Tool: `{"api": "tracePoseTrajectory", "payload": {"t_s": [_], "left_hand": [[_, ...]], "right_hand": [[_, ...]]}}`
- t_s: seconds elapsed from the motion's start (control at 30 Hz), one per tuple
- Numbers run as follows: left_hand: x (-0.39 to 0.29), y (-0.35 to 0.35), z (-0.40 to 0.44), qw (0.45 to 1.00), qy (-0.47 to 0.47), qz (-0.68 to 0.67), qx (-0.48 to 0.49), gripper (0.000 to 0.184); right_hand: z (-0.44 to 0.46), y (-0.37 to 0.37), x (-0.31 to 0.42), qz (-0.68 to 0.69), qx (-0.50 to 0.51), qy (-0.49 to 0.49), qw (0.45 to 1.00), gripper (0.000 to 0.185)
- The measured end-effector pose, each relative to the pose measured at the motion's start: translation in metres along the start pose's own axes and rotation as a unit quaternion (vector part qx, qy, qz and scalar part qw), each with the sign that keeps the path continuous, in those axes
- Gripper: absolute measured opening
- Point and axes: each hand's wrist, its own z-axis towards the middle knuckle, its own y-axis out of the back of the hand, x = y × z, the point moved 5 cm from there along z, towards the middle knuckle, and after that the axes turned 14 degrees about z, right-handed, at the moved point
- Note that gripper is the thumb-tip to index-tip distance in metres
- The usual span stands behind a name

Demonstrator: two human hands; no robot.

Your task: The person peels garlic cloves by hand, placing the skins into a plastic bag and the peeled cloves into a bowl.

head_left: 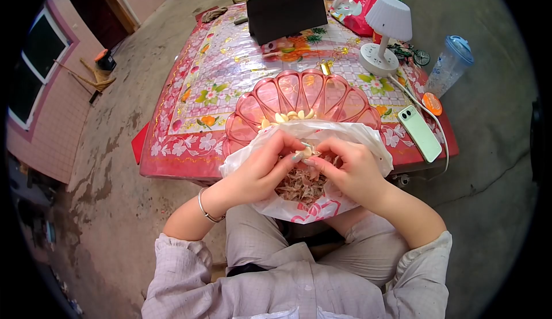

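Observation:
My left hand (265,168) and my right hand (355,170) meet above an open white plastic bag (247,157). Pinched between the fingertips of both is a garlic clove (307,152), with bits of papery skin around it. A heap of dry garlic skins (300,184) fills the bag below, partly covered by my hands. Just behind the bag stands a pink translucent scalloped tray (330,97). Several peeled garlic cloves (292,115) lie in its near part; the bag's edge hides the rest of that side.
On the flowered tablecloth (190,112), a tablet in a black case (290,13) stands at the back. To the right are a white lamp (388,23), a pale green phone (420,134), a white cable (420,103), an orange round item (432,104), a lidded cup (450,63) and a red bag (363,8).

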Motion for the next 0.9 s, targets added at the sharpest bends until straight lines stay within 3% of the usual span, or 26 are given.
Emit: {"api": "tracePoseTrajectory", "payload": {"t_s": [0.13, 0.2, 0.33, 0.43, 0.53, 0.6, 0.9], "left_hand": [[0.004, 0.002, 0.001, 0.999, 0.008, -0.044, 0.005, 0.013], [0.007, 0.001, 0.002, 0.995, 0.058, -0.074, 0.019, 0.012], [0.003, -0.003, 0.005, 0.983, 0.017, -0.180, -0.009, 0.013], [-0.001, 0.001, 0.006, 0.983, 0.066, -0.163, 0.053, 0.016], [0.004, 0.001, 0.005, 0.980, 0.081, -0.171, 0.061, 0.019], [0.009, 0.000, 0.004, 0.959, 0.119, -0.254, 0.053, 0.020], [0.009, 0.004, 0.004, 0.948, 0.112, -0.297, 0.029, 0.016]], "right_hand": [[0.000, 0.001, 0.006, -0.024, 0.014, 0.020, 0.999, 0.019], [0.000, 0.001, 0.006, -0.026, 0.010, 0.033, 0.999, 0.017], [-0.001, 0.001, 0.008, -0.028, 0.006, 0.114, 0.993, 0.013], [-0.001, 0.001, 0.011, -0.017, -0.009, 0.140, 0.990, 0.011], [-0.001, 0.002, 0.011, -0.025, -0.008, 0.138, 0.990, 0.011], [-0.001, 0.002, 0.011, -0.021, -0.009, 0.130, 0.991, 0.011], [-0.001, 0.004, 0.010, 0.004, -0.026, 0.096, 0.995, 0.013]]}}
